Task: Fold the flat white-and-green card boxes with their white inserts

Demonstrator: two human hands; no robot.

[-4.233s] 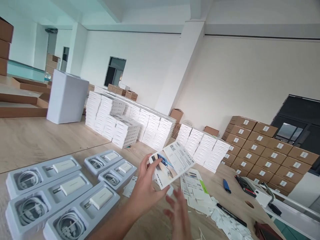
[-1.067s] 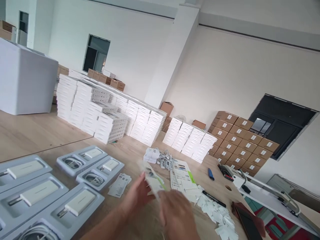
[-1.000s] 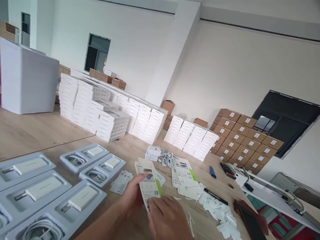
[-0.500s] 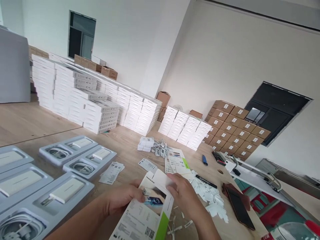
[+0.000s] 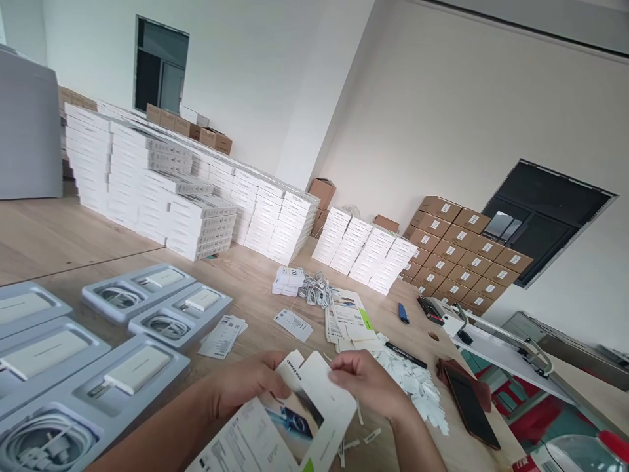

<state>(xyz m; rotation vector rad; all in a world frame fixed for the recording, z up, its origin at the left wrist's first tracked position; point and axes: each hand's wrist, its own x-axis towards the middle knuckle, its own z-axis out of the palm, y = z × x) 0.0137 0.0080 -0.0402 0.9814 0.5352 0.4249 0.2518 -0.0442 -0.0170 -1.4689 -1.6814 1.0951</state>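
A printed cardboard packaging sleeve (image 5: 255,432), white with a picture and a green corner, is between my hands at the bottom centre. My left hand (image 5: 255,383) grips its left edge, thumb on the printed face. On the right, my right hand (image 5: 366,380) pinches a white end flap (image 5: 322,380) that stands out from the sleeve. The sleeve's lower end runs out of the picture. Left of my hands lie grey trays (image 5: 179,321) holding white chargers (image 5: 137,372) and coiled cables (image 5: 52,442). Printed cards (image 5: 223,336) rest just beyond my left hand.
Flat printed sleeves (image 5: 346,314), bundled cables (image 5: 318,288) and small white boxes (image 5: 287,280) lie ahead. White paper scraps (image 5: 415,393), a black marker (image 5: 405,354), a blue cutter (image 5: 403,313) and a phone (image 5: 472,406) are to the right. Stacked white boxes (image 5: 196,223) line the back.
The sleeve has turned and tilted, its lower end swinging left. My right hand has moved slightly right and down, and the white end flap now spreads wider from the sleeve.
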